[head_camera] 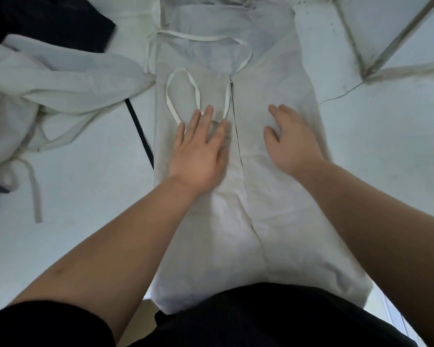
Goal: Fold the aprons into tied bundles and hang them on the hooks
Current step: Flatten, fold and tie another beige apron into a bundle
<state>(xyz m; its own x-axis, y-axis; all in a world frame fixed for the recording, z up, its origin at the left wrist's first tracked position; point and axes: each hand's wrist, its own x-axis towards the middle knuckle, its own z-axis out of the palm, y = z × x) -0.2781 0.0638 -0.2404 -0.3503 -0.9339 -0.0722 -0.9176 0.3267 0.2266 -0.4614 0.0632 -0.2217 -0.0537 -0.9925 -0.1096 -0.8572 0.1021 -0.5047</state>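
Apron [273,209] lies along the middle of the surface [85,234], sides folded in to meet; left hand [198,156] and right hand [291,141] press it, open-palmed. Bundling, tying, hanging remain; more aprons [48,83] heaped at left edge

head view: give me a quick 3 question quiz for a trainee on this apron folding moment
1. True or false: the left hand grips the strap loop.
2. The heap of aprons lies A) left of the flat apron, B) right of it, C) on it.
3. How does the right hand lie on the flat apron?
Key: 1 false, it lies flat; 2 A; 3 open, palm down.
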